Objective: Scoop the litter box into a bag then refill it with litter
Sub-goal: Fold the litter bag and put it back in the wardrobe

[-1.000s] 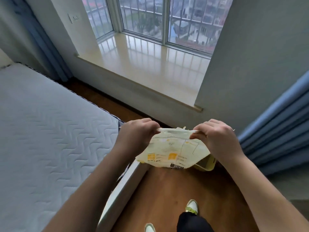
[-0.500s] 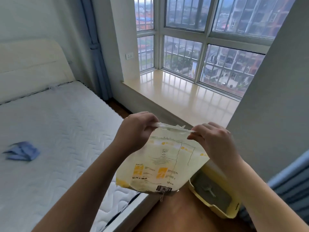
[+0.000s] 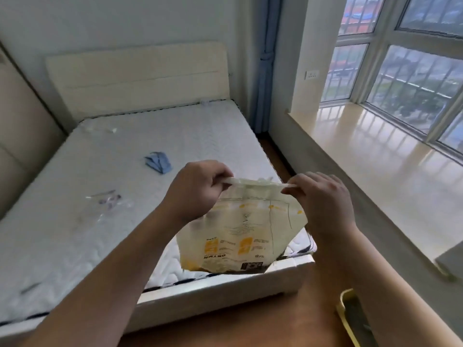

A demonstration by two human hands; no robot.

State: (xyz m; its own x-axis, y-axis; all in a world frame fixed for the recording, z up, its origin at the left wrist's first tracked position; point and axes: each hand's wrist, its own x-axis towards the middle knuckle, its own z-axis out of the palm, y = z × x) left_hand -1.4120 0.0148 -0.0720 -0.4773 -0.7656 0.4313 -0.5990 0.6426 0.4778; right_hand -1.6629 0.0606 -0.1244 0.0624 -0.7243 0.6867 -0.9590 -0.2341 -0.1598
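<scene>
A pale yellow litter bag (image 3: 240,234) with orange print hangs in the air above the foot corner of the bed. My left hand (image 3: 198,189) pinches the top left corner of the bag. My right hand (image 3: 323,199) pinches the top right corner, and the top edge is stretched between them. The yellow litter box (image 3: 344,311) shows only as a rim at the lower right, on the wooden floor, mostly hidden behind my right forearm.
A bare white mattress (image 3: 100,196) on a white bed frame fills the left side, with a blue cloth (image 3: 158,162) and small clear wrappers (image 3: 110,199) on it. A wide cream window sill (image 3: 390,166) runs along the right. Wooden floor (image 3: 250,326) lies below.
The view has swung left toward the bed, so the litter box has slid to the lower right edge. Both hands keep the same hold on the bag's top.
</scene>
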